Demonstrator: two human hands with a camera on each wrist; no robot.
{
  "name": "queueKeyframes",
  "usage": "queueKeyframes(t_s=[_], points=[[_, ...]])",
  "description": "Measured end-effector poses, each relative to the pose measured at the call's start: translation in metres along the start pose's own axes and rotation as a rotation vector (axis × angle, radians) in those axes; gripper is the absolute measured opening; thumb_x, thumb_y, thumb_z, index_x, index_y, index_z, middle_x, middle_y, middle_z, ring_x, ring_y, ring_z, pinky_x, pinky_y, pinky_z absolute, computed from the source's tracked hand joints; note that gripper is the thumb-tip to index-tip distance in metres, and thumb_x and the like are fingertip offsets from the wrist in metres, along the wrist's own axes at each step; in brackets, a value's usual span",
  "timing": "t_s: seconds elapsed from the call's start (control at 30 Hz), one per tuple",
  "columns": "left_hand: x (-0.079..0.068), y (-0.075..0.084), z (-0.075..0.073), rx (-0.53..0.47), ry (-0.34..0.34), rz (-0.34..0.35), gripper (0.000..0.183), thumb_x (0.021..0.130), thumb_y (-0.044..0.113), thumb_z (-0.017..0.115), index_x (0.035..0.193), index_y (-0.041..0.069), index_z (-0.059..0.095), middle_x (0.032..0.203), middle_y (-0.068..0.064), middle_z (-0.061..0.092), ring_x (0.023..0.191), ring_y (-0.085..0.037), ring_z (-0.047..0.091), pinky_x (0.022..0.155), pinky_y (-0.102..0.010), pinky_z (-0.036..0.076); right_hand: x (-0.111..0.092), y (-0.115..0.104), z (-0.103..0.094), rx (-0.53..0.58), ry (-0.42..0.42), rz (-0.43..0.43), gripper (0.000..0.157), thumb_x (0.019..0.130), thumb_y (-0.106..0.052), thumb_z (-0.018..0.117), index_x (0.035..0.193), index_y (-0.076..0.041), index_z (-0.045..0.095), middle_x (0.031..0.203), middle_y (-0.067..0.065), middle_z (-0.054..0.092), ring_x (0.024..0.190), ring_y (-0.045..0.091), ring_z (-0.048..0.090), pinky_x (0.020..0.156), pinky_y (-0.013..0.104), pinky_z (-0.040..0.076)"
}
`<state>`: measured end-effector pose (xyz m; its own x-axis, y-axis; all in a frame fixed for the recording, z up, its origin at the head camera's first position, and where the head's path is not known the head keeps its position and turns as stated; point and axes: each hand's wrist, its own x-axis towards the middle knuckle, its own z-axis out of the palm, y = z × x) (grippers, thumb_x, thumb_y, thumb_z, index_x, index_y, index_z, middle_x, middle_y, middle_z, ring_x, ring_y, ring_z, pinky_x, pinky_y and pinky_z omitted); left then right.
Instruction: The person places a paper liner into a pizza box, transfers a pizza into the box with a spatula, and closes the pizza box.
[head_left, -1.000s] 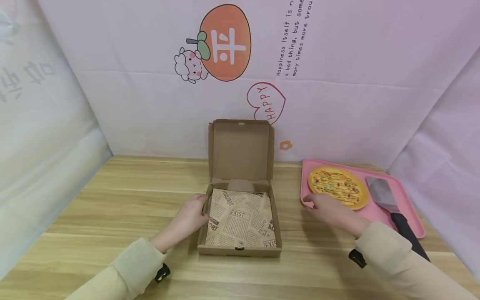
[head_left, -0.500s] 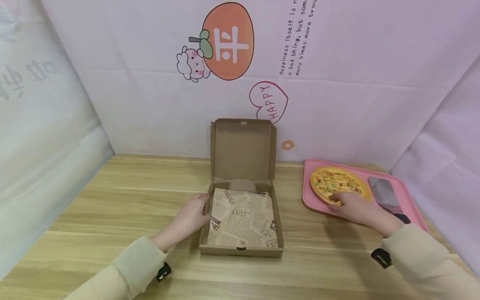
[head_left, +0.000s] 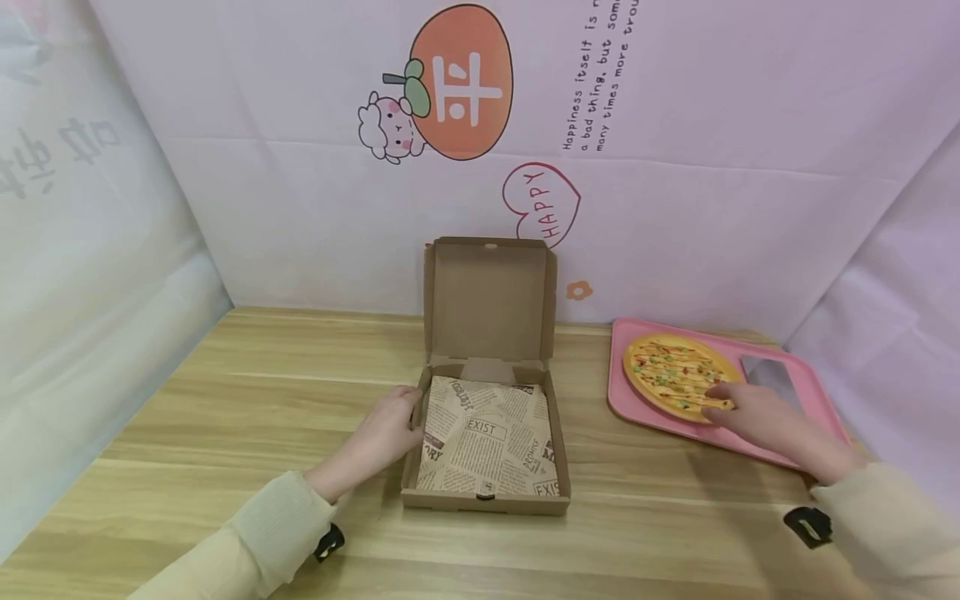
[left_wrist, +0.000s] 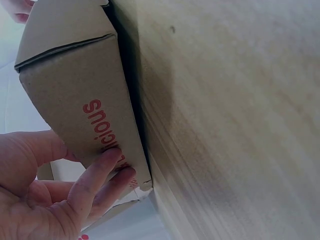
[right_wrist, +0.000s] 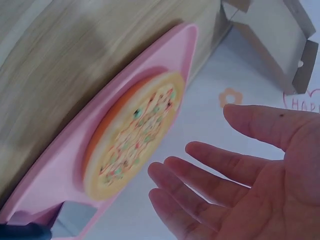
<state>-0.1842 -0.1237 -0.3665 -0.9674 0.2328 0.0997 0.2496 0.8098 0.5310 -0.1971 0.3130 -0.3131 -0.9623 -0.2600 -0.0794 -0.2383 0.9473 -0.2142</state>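
An open cardboard pizza box (head_left: 485, 506) with its lid (head_left: 489, 300) raised stands mid-table, lined with newsprint-patterned paper (head_left: 487, 450). My left hand (head_left: 378, 433) holds its left side wall; the left wrist view shows fingers against the red-lettered outside and the thumb over the rim. My right hand (head_left: 768, 421) hovers over the pink tray (head_left: 621, 400), fingers spread in the right wrist view and nothing in them. Beneath and left of it lies a round pizza (head_left: 671, 375) with a yellow crust. Partly hidden by this hand is a metal spatula (head_left: 772, 377), whose dark handle (right_wrist: 25, 231) shows in the right wrist view.
A printed white cloth (head_left: 300, 208) hangs behind the table, with more cloth at both sides. Bare wood tabletop (head_left: 585, 450) lies between box and tray, and more (head_left: 262, 392) left of the box.
My right hand has moved right, from the tray's left edge across the pizza towards the spatula. My left hand stays on the box wall. The view has shifted slightly.
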Motion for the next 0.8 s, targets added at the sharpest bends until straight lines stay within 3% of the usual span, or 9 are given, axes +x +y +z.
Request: queueKeyframes(t_s=[0.37, 0.8], points=[[-0.001, 0.0, 0.0, -0.001, -0.004, 0.007, 0.057, 0.07, -0.005, 0.061, 0.122, -0.018, 0.044, 0.128, -0.029, 0.045, 0.114, -0.038, 0.047, 0.094, -0.043, 0.045, -0.008, 0.03, -0.004, 0.011, 0.037, 0.023, 0.045, 0.087, -0.02, 0.054, 0.104, 0.022, 0.051, 0.102, 0.041, 0.052, 0.094, 0.054, 0.049, 0.076, 0.059, 0.043], [-0.002, 0.0, -0.001, -0.015, -0.019, -0.021, 0.057, 0.072, -0.005, 0.06, 0.124, -0.017, 0.042, 0.13, -0.028, 0.043, 0.117, -0.038, 0.045, 0.097, -0.044, 0.041, -0.012, 0.055, -0.011, -0.024, -0.007, 0.071, 0.046, 0.088, -0.019, 0.053, 0.102, 0.024, 0.05, 0.099, 0.041, 0.053, 0.092, 0.055, 0.05, 0.074, 0.058, 0.045]])
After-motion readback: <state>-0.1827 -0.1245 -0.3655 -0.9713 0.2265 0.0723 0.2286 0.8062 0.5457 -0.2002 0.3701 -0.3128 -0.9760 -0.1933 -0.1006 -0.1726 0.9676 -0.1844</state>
